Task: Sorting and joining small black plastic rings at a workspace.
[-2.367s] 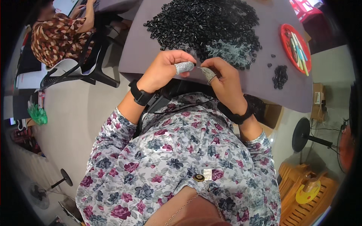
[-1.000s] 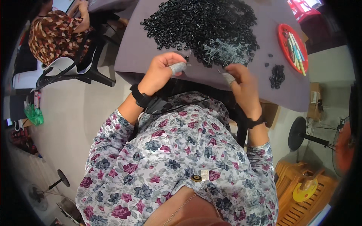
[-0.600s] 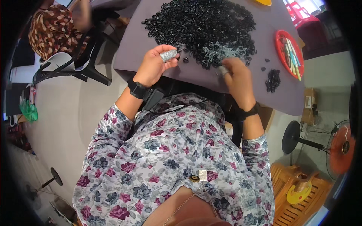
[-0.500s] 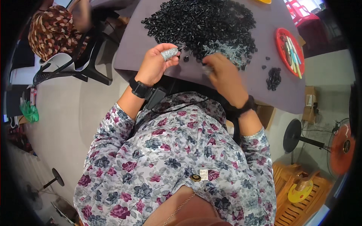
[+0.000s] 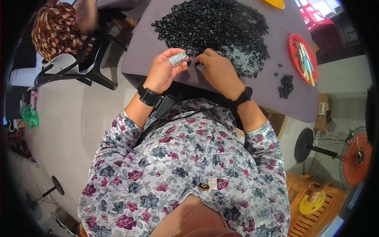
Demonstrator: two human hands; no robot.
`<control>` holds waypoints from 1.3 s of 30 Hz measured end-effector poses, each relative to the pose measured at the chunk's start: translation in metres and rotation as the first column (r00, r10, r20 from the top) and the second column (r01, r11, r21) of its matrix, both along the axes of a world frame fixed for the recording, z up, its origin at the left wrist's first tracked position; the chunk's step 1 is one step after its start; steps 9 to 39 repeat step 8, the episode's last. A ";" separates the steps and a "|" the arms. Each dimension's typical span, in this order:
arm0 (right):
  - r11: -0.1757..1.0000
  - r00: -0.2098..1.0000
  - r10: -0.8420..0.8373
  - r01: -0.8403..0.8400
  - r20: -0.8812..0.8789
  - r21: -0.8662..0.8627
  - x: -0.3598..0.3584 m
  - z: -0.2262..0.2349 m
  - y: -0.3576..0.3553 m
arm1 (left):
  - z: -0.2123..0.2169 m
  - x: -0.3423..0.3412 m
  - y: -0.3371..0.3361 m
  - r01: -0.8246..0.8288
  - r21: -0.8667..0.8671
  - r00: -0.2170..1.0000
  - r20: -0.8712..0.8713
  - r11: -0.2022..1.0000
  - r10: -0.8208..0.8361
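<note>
Near the front edge of the table, my left hand (image 5: 162, 72) is closed in a pinch, its index finger wrapped in silvery tape. A small black plastic piece (image 5: 189, 62) shows at its fingertips. Close on its right, my right hand (image 5: 222, 75) is closed too, back turned up. Something greyish shows by its curled fingers, but its kind is hidden. Just beyond both hands spreads a large heap of small black plastic pieces (image 5: 211, 23). Thin pale trimmings (image 5: 245, 60) lie on the heap's near right side, beyond my right hand.
A smaller cluster of black pieces (image 5: 286, 86) sits at the right of the grey-covered table (image 5: 136, 59). Beside it stands a red tray (image 5: 293, 51) with several slim-handled tools (image 5: 306, 62). To the left another person (image 5: 59, 29) sits on a chair. A fan (image 5: 357, 156) is at the right.
My right hand has moved left from beside the trimmings and now almost meets my left hand. The left hand keeps nearly the same place and pinch.
</note>
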State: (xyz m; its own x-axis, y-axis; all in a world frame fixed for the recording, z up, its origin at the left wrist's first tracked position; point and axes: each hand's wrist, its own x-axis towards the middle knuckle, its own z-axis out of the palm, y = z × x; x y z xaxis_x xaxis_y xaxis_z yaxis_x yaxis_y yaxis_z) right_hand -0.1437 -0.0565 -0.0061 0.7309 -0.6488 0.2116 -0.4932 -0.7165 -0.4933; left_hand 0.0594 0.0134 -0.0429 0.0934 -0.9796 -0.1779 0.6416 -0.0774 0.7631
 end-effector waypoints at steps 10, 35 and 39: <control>0.999 0.999 0.039 -0.038 -0.038 0.008 0.001 -0.002 -0.001 | -0.005 0.000 0.001 0.024 -0.027 0.999 0.028 0.999 -0.024; 0.999 0.999 0.039 -0.038 -0.038 0.008 0.001 -0.002 -0.001 | -0.005 0.000 0.001 0.024 -0.027 0.999 0.028 0.999 -0.024; 0.999 0.999 0.039 -0.038 -0.038 0.008 0.001 -0.002 -0.001 | -0.005 0.000 0.001 0.024 -0.027 0.999 0.028 0.999 -0.024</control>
